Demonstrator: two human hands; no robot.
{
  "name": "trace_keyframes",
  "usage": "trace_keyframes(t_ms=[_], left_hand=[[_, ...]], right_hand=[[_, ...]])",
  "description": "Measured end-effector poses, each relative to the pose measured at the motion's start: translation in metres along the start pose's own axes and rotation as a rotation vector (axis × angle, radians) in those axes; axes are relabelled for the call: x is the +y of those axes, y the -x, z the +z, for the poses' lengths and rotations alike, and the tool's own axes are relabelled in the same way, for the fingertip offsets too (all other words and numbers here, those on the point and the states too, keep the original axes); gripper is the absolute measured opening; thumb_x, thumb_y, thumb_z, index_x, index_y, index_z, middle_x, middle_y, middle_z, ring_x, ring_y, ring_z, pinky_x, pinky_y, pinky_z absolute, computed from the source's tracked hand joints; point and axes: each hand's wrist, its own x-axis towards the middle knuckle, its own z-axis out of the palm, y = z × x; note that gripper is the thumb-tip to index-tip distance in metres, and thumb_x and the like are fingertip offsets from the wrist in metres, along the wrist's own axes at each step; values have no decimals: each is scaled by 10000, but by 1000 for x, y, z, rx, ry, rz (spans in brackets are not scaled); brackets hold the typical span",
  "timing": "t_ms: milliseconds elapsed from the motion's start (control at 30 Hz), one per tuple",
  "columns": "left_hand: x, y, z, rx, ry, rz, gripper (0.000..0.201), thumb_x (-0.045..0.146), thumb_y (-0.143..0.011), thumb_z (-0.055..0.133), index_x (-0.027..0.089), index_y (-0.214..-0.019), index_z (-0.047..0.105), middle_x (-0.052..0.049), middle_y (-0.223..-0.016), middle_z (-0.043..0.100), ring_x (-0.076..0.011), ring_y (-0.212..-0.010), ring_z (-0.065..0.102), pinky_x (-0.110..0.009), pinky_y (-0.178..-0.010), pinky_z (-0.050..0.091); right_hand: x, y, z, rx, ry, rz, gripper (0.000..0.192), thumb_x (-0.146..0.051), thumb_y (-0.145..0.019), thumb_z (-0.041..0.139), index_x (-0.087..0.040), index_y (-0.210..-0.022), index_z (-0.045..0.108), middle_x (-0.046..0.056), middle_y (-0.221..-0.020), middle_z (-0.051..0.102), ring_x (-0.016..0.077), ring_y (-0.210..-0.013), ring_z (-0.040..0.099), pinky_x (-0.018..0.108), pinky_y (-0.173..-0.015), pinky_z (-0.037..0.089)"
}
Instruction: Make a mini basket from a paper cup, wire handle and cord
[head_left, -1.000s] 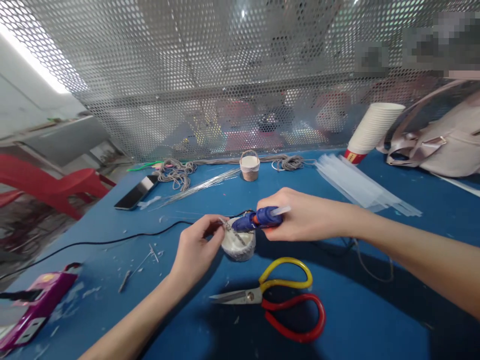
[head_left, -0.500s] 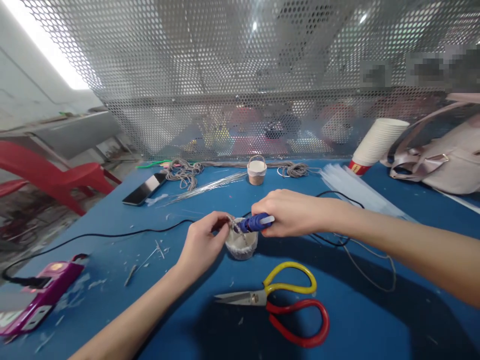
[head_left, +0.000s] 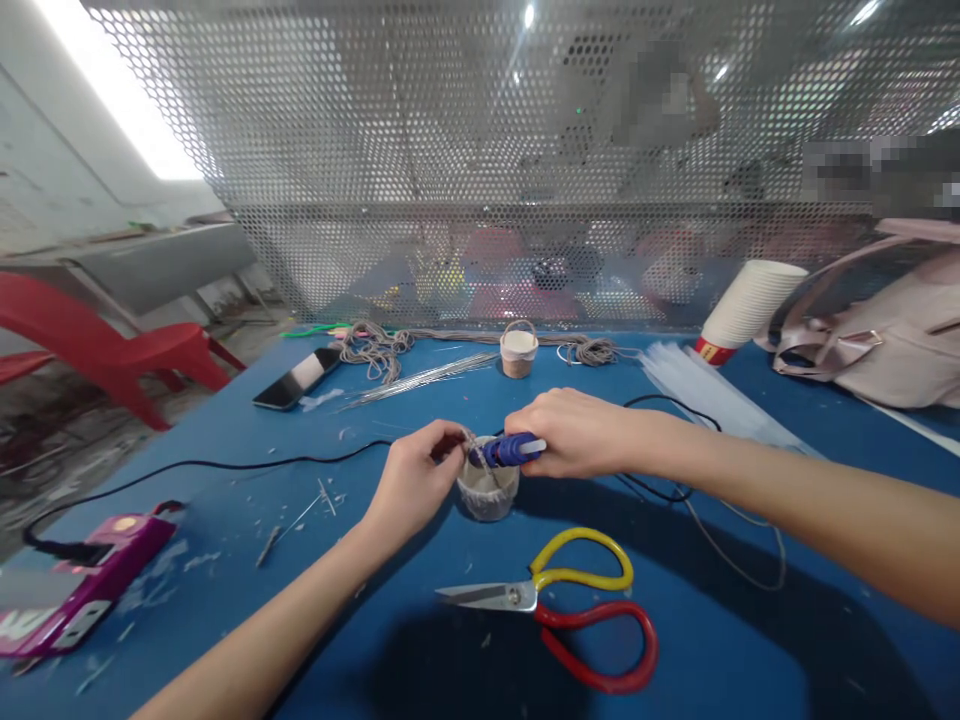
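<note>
A small grey-white cup (head_left: pixel 487 494) stands on the blue table (head_left: pixel 750 640) in the middle. My right hand (head_left: pixel 574 432) grips a blue glue gun (head_left: pixel 510 450) with its tip over the cup's rim. My left hand (head_left: pixel 416 475) pinches a thin wire or cord piece (head_left: pixel 466 440) at the left edge of the cup's rim, right at the gun's tip. The glue gun's black cable (head_left: pixel 225 465) runs off to the left.
Scissors with yellow and red handles (head_left: pixel 559 600) lie in front of the cup. A pink power strip (head_left: pixel 75 590) sits at the left, a phone (head_left: pixel 296 378), cord coils (head_left: pixel 371 345), another small cup (head_left: pixel 518 352), glue sticks (head_left: pixel 705 390), stacked paper cups (head_left: pixel 746 300) and a bag (head_left: pixel 885 330) at the back.
The view has shifted up a little. My right hand has drawn the glue gun in closer over the cup; my left hand stays at the rim.
</note>
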Motion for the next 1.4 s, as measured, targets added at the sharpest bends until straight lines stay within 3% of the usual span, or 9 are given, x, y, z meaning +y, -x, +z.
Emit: trace_keyframes(t_ms=[767, 1400], left_hand=[[1, 0, 0, -15, 4, -12, 154, 161, -732, 486, 182, -760, 636, -13, -718, 697, -137, -627, 612, -240, -600, 470], [0, 2, 2, -15, -20, 10, 165, 157, -740, 483, 175, -786, 641, -15, -713, 688, -135, -632, 607, -244, -607, 472]], right_hand=[[5, 4, 6, 68, -64, 38, 59, -204, -725, 587, -166, -684, 568, 5, -610, 561, 116, -547, 450, 258, -510, 218], [1, 1, -1, 32, -45, 41, 63, -217, -722, 591, -167, -687, 607, 18, -612, 596, 118, -527, 481, 255, -492, 221]])
